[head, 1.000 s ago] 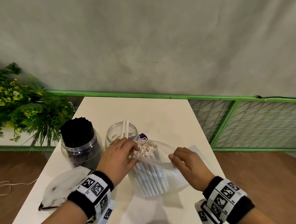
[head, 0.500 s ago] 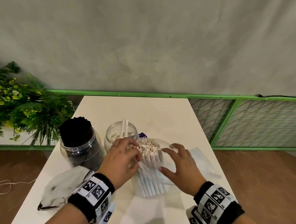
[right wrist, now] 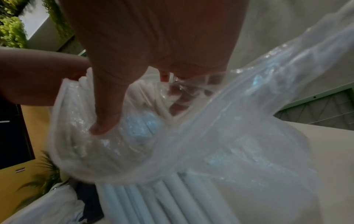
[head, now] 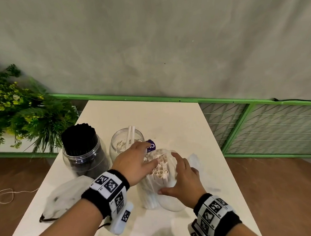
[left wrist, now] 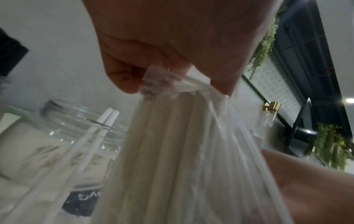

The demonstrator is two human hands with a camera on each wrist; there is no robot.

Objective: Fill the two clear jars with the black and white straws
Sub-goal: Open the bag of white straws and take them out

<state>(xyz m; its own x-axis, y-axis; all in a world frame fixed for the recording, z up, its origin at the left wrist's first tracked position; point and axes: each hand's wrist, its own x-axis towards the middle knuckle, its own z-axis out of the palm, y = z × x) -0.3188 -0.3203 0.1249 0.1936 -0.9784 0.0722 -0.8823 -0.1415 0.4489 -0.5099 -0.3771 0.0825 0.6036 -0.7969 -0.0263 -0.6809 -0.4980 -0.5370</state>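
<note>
A clear jar (head: 82,156) packed with black straws (head: 78,138) stands at the table's left. Beside it a second clear jar (head: 127,145) (left wrist: 63,136) holds two white straws (head: 130,136) (left wrist: 107,119). Just in front, a bundle of white straws (head: 159,170) (left wrist: 172,151) stands tilted in a clear plastic bag (head: 172,199) (right wrist: 172,144). My left hand (head: 150,154) (left wrist: 172,84) lies over the straw tops and pinches the bag's rim. My right hand (head: 168,173) (right wrist: 137,112) grips the bag's side, thumb in front, fingers behind.
An empty crumpled plastic bag (head: 64,196) lies on the cream table (head: 151,118) at the front left. A purple label (head: 151,147) shows behind my left hand. A leafy plant (head: 22,118) stands off the left edge, and a green rail (head: 223,100) runs along the wall.
My right hand let go of the stretched bag rim and came in to wrap the bag's side. The left hand slid over the straw tops, and the bundle stands more upright.
</note>
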